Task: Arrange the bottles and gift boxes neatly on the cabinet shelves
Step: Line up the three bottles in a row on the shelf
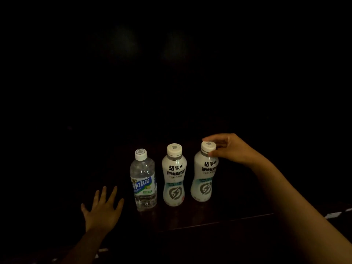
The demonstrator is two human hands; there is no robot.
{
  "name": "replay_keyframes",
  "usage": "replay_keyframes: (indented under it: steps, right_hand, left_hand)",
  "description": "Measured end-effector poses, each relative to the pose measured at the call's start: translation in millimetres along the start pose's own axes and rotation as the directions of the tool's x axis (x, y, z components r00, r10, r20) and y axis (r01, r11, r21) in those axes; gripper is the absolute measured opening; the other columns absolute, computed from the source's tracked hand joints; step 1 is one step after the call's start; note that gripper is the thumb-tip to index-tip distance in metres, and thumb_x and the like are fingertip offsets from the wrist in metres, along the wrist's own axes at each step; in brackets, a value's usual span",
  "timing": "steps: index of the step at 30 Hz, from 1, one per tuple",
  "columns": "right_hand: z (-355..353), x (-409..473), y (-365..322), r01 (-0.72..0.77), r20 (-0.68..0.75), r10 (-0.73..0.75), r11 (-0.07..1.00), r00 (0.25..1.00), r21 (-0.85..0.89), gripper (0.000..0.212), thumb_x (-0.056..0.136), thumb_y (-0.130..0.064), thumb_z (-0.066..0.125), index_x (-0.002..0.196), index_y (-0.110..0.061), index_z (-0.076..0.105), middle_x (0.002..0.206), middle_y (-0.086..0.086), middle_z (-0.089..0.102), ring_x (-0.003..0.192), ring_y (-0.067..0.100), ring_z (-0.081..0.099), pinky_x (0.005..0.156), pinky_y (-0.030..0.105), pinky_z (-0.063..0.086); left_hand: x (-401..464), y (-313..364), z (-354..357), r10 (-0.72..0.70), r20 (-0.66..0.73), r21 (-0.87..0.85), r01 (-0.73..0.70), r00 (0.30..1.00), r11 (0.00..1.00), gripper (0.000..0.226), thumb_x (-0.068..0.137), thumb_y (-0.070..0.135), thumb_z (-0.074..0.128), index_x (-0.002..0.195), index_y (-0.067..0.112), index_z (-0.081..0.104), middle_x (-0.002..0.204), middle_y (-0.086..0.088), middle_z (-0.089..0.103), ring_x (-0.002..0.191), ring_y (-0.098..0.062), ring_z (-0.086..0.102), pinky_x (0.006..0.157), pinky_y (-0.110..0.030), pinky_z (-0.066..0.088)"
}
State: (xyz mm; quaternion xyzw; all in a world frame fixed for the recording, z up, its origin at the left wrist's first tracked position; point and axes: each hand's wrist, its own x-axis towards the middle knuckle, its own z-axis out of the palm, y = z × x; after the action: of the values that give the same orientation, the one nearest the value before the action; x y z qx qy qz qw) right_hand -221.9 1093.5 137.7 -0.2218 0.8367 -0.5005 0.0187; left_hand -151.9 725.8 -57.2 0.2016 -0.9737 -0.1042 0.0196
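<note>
Three bottles stand upright in a row on a dark shelf (219, 220). A clear water bottle (143, 181) with a blue and white label is on the left. A white drink bottle (174, 175) is in the middle. A second white drink bottle (204, 172) stands on the right, tilted slightly. My right hand (231, 148) grips this right bottle at its cap and neck. My left hand (102, 211) hovers with fingers spread, left of the clear bottle and apart from it. No gift boxes are visible.
The scene is very dark; the cabinet's back and sides are hidden in black. The shelf's front edge (238, 220) runs below the bottles. A pale strip (335, 214) shows at the far right.
</note>
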Motion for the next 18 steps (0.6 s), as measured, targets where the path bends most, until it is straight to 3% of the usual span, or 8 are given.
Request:
replay_keyframes:
  steps: [5, 8, 10, 12, 14, 15, 18]
  right_hand:
    - [5, -4, 2, -0.019, -0.022, 0.02, 0.999, 1.0, 0.038, 0.047, 0.075, -0.006, 0.07, 0.114, -0.028, 0.057, 0.111, -0.011, 0.062, 0.108, 0.004, 0.058, 0.082, 0.018, 0.05]
    - [8, -11, 10, -0.003, -0.075, 0.01, 0.995, 0.997, 0.096, 0.072, 0.073, -0.011, 0.073, 0.133, -0.033, 0.039, 0.121, -0.011, 0.057, 0.113, 0.002, 0.053, 0.092, 0.024, 0.045]
    - [13, -21, 27, -0.041, -0.106, 0.058, 0.988, 0.993, 0.151, 0.089, 0.067, -0.02, 0.078, 0.137, -0.042, 0.027, 0.136, -0.014, 0.042, 0.123, 0.002, 0.04, 0.098, 0.03, 0.04]
    - [27, -34, 54, -0.125, -0.041, 0.132, 0.98, 0.99, 0.154, 0.101, 0.061, -0.027, 0.082, 0.139, -0.043, 0.02, 0.141, -0.016, 0.03, 0.129, 0.005, 0.029, 0.104, 0.034, 0.034]
    - [50, -42, 79, -0.206, 0.077, 0.196, 0.968, 0.977, 0.145, 0.09, 0.063, -0.023, 0.081, 0.134, -0.041, 0.029, 0.135, -0.018, 0.038, 0.126, 0.009, 0.033, 0.099, 0.024, 0.039]
    - [61, -43, 89, -0.225, 0.085, 0.214, 0.962, 0.973, 0.155, 0.078, 0.066, -0.018, 0.079, 0.126, -0.041, 0.036, 0.127, -0.018, 0.045, 0.123, 0.011, 0.041, 0.089, 0.017, 0.045]
    - [79, -40, 107, -0.228, -0.031, 0.234, 0.965, 0.972, 0.133, 0.064, 0.068, -0.01, 0.077, 0.117, -0.034, 0.043, 0.112, -0.015, 0.055, 0.112, 0.012, 0.054, 0.073, 0.014, 0.048]
  left_hand:
    - [2, -2, 3, 0.006, -0.014, 0.004, -0.006, 1.0, 1.0, 0.06, 0.089, 0.06, 0.022, 0.143, 0.043, 0.002, 0.159, 0.003, -0.003, 0.145, -0.017, -0.007, 0.112, -0.059, -0.001]
    - [2, -2, 2, 0.006, -0.015, 0.002, -0.006, 1.0, 1.0, 0.059, 0.089, 0.06, 0.022, 0.143, 0.043, 0.003, 0.159, 0.003, -0.002, 0.145, -0.017, -0.006, 0.112, -0.06, 0.0]
    - [1, -2, 2, 0.01, -0.018, -0.001, -0.01, 1.0, 1.0, 0.059, 0.089, 0.059, 0.022, 0.143, 0.043, 0.004, 0.159, 0.003, -0.002, 0.145, -0.016, -0.006, 0.112, -0.059, 0.0]
    - [2, -2, 3, 0.012, -0.013, 0.0, -0.012, 1.0, 1.0, 0.059, 0.089, 0.06, 0.021, 0.143, 0.043, 0.003, 0.159, 0.004, -0.004, 0.145, -0.016, -0.008, 0.112, -0.06, -0.001]
    - [2, -2, 3, 0.009, -0.009, 0.003, -0.009, 1.0, 1.0, 0.06, 0.089, 0.06, 0.021, 0.143, 0.043, 0.001, 0.159, 0.003, -0.005, 0.145, -0.016, -0.009, 0.112, -0.059, -0.001]
    - [2, -2, 3, 0.005, -0.008, 0.005, -0.005, 1.0, 1.0, 0.06, 0.089, 0.06, 0.021, 0.143, 0.042, 0.001, 0.159, 0.003, -0.005, 0.145, -0.016, -0.009, 0.112, -0.059, -0.001]
    - [2, -2, 3, -0.001, -0.008, 0.011, 0.001, 1.0, 1.0, 0.06, 0.09, 0.059, 0.021, 0.143, 0.042, 0.001, 0.159, 0.003, -0.006, 0.145, -0.016, -0.009, 0.112, -0.059, -0.001]
